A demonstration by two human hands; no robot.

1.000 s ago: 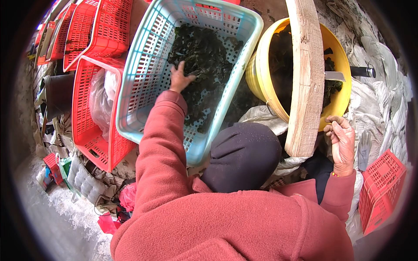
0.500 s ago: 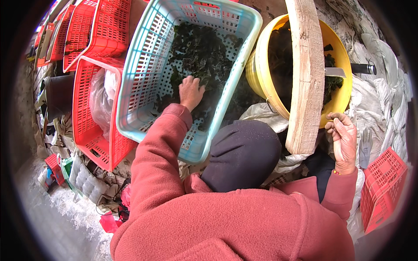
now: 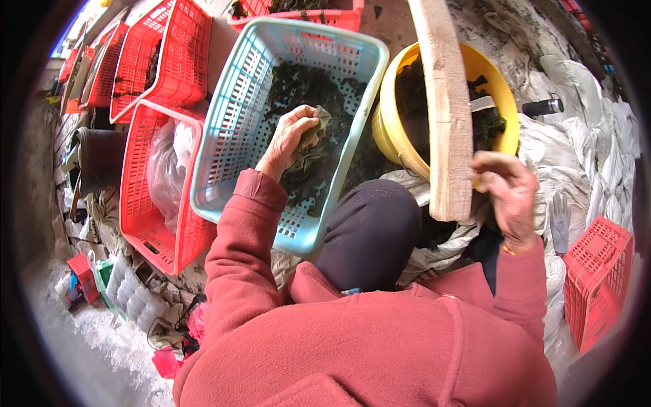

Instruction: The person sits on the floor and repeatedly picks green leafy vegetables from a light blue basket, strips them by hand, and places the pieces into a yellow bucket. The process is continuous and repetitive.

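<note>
My left hand (image 3: 295, 136) grips a piece of seaweed (image 3: 313, 129) over the pale blue plastic basket (image 3: 217, 156), where more dark green seaweed (image 3: 305, 88) lies. My right hand (image 3: 502, 183) is beside the lower end of a wooden plank (image 3: 447, 163); its fingers are bent and blurred, and I cannot tell what they hold. The plank lies across a yellow bucket (image 3: 390, 115) with dark seaweed inside. A metal blade (image 3: 481, 103) sits at the plank's right side, and a black cylindrical handle (image 3: 541, 106) is in line with it.
Red baskets stand at the left (image 3: 132, 203), behind (image 3: 346, 20) and at the lower right (image 3: 593, 271). One holds a clear plastic bag (image 3: 163, 169). Crumpled white sacking (image 3: 563, 156) lies along the right, with a pale glove (image 3: 559, 224). My dark knee (image 3: 366, 237) is below the bucket.
My left hand has closed on seaweed and risen from the pile in the basket. My right hand has moved up and left to the plank. The view has shifted slightly.
</note>
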